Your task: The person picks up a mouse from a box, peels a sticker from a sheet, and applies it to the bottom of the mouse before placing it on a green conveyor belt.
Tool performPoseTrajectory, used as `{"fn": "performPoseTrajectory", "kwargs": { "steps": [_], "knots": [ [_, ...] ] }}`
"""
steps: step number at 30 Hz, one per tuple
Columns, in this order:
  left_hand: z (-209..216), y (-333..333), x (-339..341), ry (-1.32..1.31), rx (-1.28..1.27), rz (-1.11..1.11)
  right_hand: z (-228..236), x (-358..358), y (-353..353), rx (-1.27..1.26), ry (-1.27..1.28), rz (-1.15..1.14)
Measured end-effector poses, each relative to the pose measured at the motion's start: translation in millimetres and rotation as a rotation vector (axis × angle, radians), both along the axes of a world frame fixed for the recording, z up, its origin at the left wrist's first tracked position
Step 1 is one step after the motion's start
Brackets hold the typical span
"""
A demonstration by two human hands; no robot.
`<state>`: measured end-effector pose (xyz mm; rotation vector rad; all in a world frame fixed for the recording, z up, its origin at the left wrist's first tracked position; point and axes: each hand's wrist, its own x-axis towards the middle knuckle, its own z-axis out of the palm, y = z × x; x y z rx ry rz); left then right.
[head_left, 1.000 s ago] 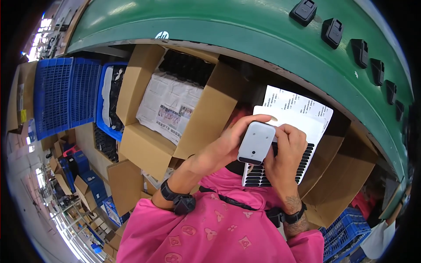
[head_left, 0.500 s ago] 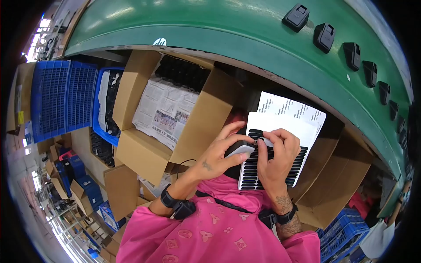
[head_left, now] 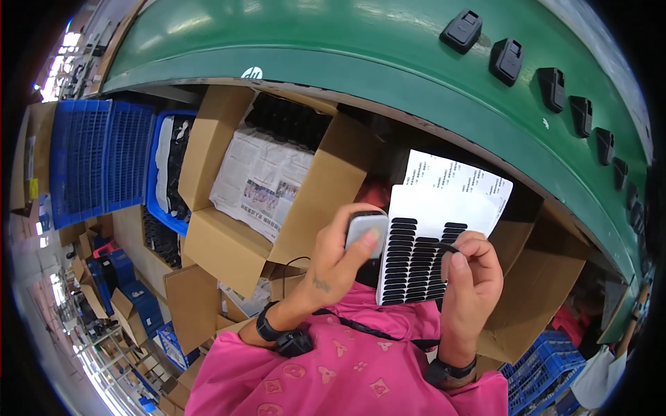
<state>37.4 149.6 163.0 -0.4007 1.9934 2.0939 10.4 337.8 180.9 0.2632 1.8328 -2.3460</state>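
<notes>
My left hand [head_left: 327, 263] grips a small rounded device [head_left: 363, 234] with a grey face and black edge, the thumb resting on its face. Between the thumb and fingers of my right hand [head_left: 474, 281] is a thin black strip [head_left: 447, 247], pinched above the sheet. The white sheet [head_left: 423, 202] carries columns of black oblong stickers [head_left: 402, 258] and lies on my lap side, in front of my body. Part of its right-hand column is hidden behind my right hand. A second, printed white sheet [head_left: 454, 172] shows beyond it.
Along the green bench [head_left: 291, 66] stands a row of black holders [head_left: 508, 61]. An open carton [head_left: 291, 243] with newspaper [head_left: 260, 177] and black parts is at left, beside blue crates [head_left: 83, 163]. Another carton [head_left: 534, 291] sits at right, near a blue basket [head_left: 544, 371].
My hands have drawn apart: the right moved right and down with a black strip, the left shifted left. The device's grey face has turned upward, and more of the sticker sheet shows.
</notes>
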Motion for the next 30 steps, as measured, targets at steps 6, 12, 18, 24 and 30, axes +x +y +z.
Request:
{"fn": "performPoseTrajectory", "kwargs": {
  "steps": [6, 12, 18, 24, 30],
  "knots": [
    [33.4, 30.7, -20.4, 0.167, 0.101, -0.256, 34.8, 2.6, 7.6, -0.329, -0.146, 0.027],
    [44.3, 40.3, -28.9, 0.065, 0.094, -0.433, 42.6, 6.9, 14.5, -0.285, -0.118, -0.052],
    [45.0, 43.1, -29.8, 0.109, 0.029, -0.454, 38.2, 7.2, 15.8, -0.308, -0.144, -0.094],
    [45.6, 45.4, -33.1, 0.138, -0.026, -0.46, 39.8, 5.3, 14.1, -0.234, -0.163, -0.102],
    [44.2, 46.3, -33.5, 0.147, -0.033, -0.459, 38.0, 6.1, 14.2, -0.262, -0.189, -0.125]
  ]
}}
